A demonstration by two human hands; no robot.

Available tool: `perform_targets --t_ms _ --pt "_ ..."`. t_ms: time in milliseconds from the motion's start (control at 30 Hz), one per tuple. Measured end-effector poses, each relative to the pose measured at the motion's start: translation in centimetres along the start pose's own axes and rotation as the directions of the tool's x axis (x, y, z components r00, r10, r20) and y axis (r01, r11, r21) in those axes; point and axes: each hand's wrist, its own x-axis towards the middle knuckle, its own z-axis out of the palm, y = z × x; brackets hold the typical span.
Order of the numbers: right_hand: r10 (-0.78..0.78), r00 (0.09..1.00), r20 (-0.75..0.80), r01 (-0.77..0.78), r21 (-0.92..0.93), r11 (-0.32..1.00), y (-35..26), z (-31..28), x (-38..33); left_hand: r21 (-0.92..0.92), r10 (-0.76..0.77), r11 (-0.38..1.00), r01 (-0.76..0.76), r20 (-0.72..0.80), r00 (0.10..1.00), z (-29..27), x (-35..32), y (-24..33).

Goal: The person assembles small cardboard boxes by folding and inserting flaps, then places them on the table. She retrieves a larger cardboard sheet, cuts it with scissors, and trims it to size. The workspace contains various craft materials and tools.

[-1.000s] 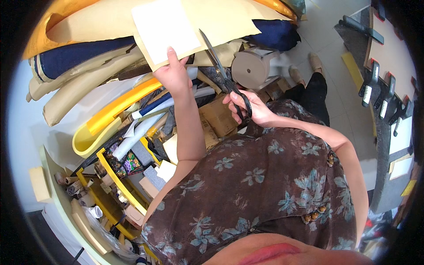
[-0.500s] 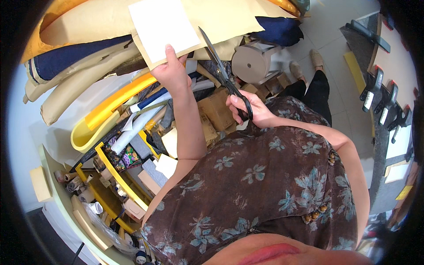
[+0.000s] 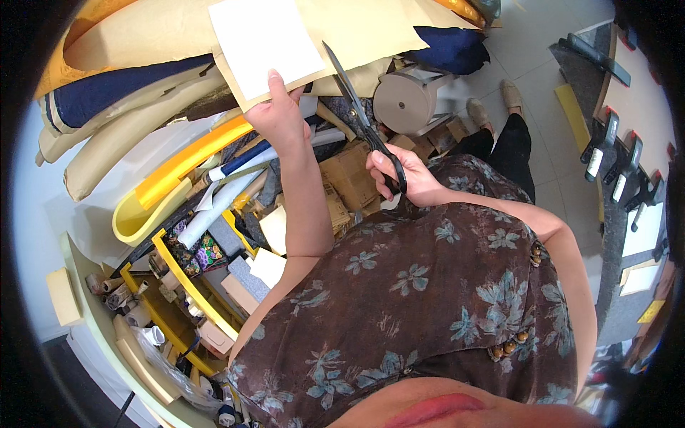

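Along the far left, a cluttered shelf unit (image 3: 153, 314) with yellow dividers carried small rolls, boxes and foam offcuts; above it lay long rolls of cream and navy fabric (image 3: 107, 93) and a curved yellow plastic trough (image 3: 168, 185).

Item, left hand (image 3: 282, 118): raised at arm's length, fingers (image 3: 275, 82) pinched closed on the lower edge of a white card (image 3: 264, 43) backed by a tan paper sheet (image 3: 371, 28), both held up in front of the stacked rolls.

Item, right hand (image 3: 403, 178): fingers threaded through the black loops of long scissors (image 3: 360, 118), gripping them. Blades pointed up and away, tip lying just beside the right edge of the card; whether the blades were parted could not be told at this size.

Step in hand, as judged: lining up a cut, paper steadied and blades brought to its edge but not yet biting. The next move would call for parting the blades, setting them on the intended line, and keeping the sheet taut with the left thumb well off the cutting path.

Item, centre right: a large roll of brown tape or paper (image 3: 403, 100) and cardboard boxes (image 3: 349, 178) on a pale tiled floor (image 3: 542, 64).

Item, far right: a dark counter (image 3: 614, 235) edge with black clamps (image 3: 617, 164) and cream sheets.
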Motion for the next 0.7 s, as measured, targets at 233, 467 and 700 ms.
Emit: perform_targets --t_ms 233,467,700 --pt "0.024 0.998 -0.053 -0.026 -0.03 0.999 0.2 0.3 -0.6 -0.016 0.013 1.0 -0.013 -0.016 1.0 0.0 -0.4 0.0" --pt "0.042 0.997 -0.059 -0.047 -0.076 0.996 -0.3 0.2 -1.0 0.002 0.01 1.0 -0.01 -0.005 1.0 0.1 -0.5 0.0" --pt "0.047 0.999 -0.026 -0.044 0.076 0.996 -0.2 0.2 -1.3 -0.023 0.015 1.0 -0.015 0.006 1.0 -0.2 -0.5 0.1"
